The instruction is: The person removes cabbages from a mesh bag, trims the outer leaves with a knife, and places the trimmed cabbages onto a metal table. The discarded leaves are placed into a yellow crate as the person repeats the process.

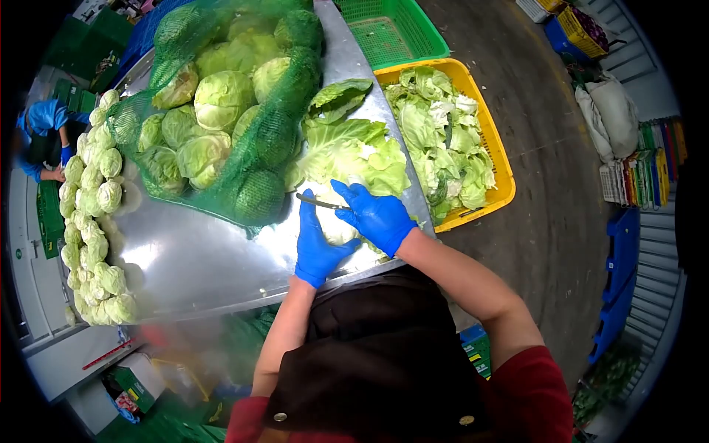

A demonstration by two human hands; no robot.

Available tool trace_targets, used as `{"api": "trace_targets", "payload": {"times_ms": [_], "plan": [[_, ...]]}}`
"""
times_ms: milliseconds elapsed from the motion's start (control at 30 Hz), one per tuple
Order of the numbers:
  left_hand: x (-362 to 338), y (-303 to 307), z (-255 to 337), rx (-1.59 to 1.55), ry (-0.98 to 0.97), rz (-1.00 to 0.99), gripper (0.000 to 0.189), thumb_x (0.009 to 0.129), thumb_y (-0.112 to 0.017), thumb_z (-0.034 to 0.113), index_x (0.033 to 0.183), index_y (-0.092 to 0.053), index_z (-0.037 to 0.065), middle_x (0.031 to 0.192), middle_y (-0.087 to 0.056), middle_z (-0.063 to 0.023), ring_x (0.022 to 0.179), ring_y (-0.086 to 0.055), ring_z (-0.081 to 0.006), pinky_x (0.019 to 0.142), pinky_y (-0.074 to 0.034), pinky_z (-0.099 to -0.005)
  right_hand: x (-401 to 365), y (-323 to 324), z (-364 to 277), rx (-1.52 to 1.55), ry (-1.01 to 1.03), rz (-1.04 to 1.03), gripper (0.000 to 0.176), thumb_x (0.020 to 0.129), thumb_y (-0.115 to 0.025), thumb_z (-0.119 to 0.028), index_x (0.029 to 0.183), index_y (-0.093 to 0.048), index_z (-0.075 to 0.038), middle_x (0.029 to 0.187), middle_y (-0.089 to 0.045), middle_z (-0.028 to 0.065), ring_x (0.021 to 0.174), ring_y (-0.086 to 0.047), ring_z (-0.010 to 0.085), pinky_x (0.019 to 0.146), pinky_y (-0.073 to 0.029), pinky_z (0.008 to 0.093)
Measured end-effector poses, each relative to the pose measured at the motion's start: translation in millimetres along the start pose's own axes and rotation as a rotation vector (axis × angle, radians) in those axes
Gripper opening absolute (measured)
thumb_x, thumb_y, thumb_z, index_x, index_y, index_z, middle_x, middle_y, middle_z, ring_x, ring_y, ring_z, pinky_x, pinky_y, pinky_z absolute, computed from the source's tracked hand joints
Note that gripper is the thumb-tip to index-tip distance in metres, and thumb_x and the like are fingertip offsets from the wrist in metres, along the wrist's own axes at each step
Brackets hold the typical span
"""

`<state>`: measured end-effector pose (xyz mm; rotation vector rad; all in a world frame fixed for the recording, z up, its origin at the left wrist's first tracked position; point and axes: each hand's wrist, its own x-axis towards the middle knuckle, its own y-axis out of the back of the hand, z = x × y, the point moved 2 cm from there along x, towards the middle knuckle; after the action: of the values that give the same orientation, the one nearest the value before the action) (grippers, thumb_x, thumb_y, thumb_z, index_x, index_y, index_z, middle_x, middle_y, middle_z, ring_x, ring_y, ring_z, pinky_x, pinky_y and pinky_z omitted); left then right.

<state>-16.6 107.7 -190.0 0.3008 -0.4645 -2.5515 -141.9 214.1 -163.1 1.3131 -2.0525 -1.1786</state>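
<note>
My right hand (378, 218), in a blue glove, is closed on the handle of a small dark knife (316, 201), its blade pointing left. Below the blade, my left hand (319, 247), also gloved in blue, steadies a pale cabbage (336, 227) on the metal table (199, 255). Both hands partly cover this cabbage. Loose cabbage leaves (358, 155) lie spread just beyond my hands. Further back, a green mesh bag (262, 173) lies open with several whole cabbages (224, 101) in and under it.
Trimmed cabbages (92, 199) are stacked along the table's left edge. A yellow crate (504, 173) full of leaves stands right of the table, with a green crate (421, 33) behind it. At far left, a person in blue (48, 122) bends near the stack.
</note>
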Motion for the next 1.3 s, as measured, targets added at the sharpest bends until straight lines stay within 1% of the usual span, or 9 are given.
{"api": "trace_targets", "payload": {"times_ms": [200, 433, 767, 900, 933, 1033, 1100, 1267, 1300], "plan": [[-11.8, -2.0, 11.2, 0.100, -0.133, 0.005, 0.123, 0.055, -0.090, 0.028, 0.148, -0.016, -0.005, 0.151, -0.026, -0.0262, 0.139, -0.031, -0.0371, 0.113, -0.029, -0.0409, 17.6, 17.4, 10.7, -0.074, 0.188, 0.129, 0.028, 0.091, -0.058, -0.029, 0.116, -0.064, -0.016, 0.104, -0.066, 0.0104, 0.082, -0.068, 0.0250, 0.066, -0.055, 0.0359], [-37.9, 28.1, -5.3, 0.331, -0.278, -0.128, 0.112, 0.056, -0.089, 0.024, 0.145, -0.027, -0.004, 0.151, -0.023, -0.0276, 0.139, -0.030, -0.0397, 0.114, -0.027, -0.0448, 33.8, 5.3, 27.8, 0.594, -0.341, -0.181, 0.030, 0.086, -0.061, -0.033, 0.093, -0.070, -0.006, 0.081, -0.070, 0.0117, 0.075, -0.067, 0.0255, 0.072, -0.053, 0.0364], [-46.6, 35.3, -20.8, -0.279, 0.128, 0.178, 0.089, 0.066, -0.083, 0.009, 0.141, -0.036, -0.001, 0.134, -0.048, -0.0134, 0.122, -0.049, -0.0234, 0.105, -0.041, -0.0362, -8.3, -37.4, 64.9, 0.995, -0.612, -0.094, 0.022, 0.087, -0.064, -0.025, 0.086, -0.070, -0.004, 0.069, -0.069, 0.0052, 0.059, -0.064, 0.0117, 0.052, -0.049, 0.0265], [-48.8, 39.9, -51.5, -0.609, 0.247, 0.281, 0.073, 0.072, -0.076, 0.003, 0.138, -0.045, 0.000, 0.136, -0.050, -0.0116, 0.123, -0.050, -0.0212, 0.105, -0.041, -0.0353, -12.6, -19.5, 68.4, 0.991, -0.634, 0.030, 0.020, 0.086, -0.068, -0.023, 0.092, -0.070, -0.004, 0.078, -0.070, 0.0064, 0.071, -0.067, 0.0125, 0.065, -0.052, 0.0289], [-47.1, 39.3, -44.0, -0.655, 0.243, 0.279, 0.073, 0.072, -0.076, 0.003, 0.137, -0.045, 0.000, 0.136, -0.050, -0.0115, 0.123, -0.050, -0.0210, 0.105, -0.041, -0.0353, -7.0, -18.0, 62.9, 0.854, -0.304, 0.128, 0.028, 0.084, -0.070, -0.029, 0.096, -0.070, -0.003, 0.079, -0.070, 0.0073, 0.074, -0.067, 0.0133, 0.068, -0.053, 0.0299], [-36.1, 36.2, -12.5, -0.492, 0.116, 0.235, 0.076, 0.069, -0.078, 0.004, 0.137, -0.046, 0.001, 0.135, -0.051, -0.0109, 0.122, -0.051, -0.0219, 0.106, -0.040, -0.0353, -3.3, 0.8, 11.9, 0.688, -0.273, 0.037, 0.057, 0.077, -0.075, -0.048, 0.112, -0.067, -0.003, 0.085, -0.070, 0.0116, 0.080, -0.067, 0.0256, 0.075, -0.053, 0.0333], [-29.5, 32.3, 14.2, -0.361, 0.003, 0.182, 0.077, 0.067, -0.079, 0.004, 0.137, -0.046, 0.001, 0.135, -0.051, -0.0109, 0.122, -0.051, -0.0226, 0.106, -0.040, -0.0359, 5.3, 8.2, 3.4, 0.406, -0.273, 0.076, 0.059, 0.079, -0.073, -0.047, 0.114, -0.066, 0.000, 0.086, -0.070, 0.0135, 0.080, -0.068, 0.0260, 0.075, -0.053, 0.0334], [-18.0, 35.1, 1.4, -0.877, 0.038, 0.291, 0.081, 0.074, -0.074, 0.034, 0.140, -0.041, 0.001, 0.137, -0.050, -0.0138, 0.125, -0.049, -0.0256, 0.108, -0.038, -0.0391, 15.3, -8.8, 116.6, 0.990, -0.445, 0.478, 0.041, 0.080, -0.076, -0.028, 0.104, -0.067, 0.004, 0.085, -0.071, 0.0165, 0.073, -0.067, 0.0197, 0.068, -0.053, 0.0327], [-15.4, 36.7, -0.4, -1.003, 0.040, 0.294, 0.082, 0.074, -0.074, 0.035, 0.141, -0.040, 0.001, 0.137, -0.050, -0.0137, 0.124, -0.050, -0.0270, 0.107, -0.040, -0.0401, 6.1, 25.1, 118.2, 0.480, -0.459, 0.502, 0.038, 0.080, -0.074, -0.031, 0.097, -0.068, 0.002, 0.085, -0.070, 0.0200, 0.072, -0.068, 0.0294, 0.066, -0.053, 0.0386]]}}
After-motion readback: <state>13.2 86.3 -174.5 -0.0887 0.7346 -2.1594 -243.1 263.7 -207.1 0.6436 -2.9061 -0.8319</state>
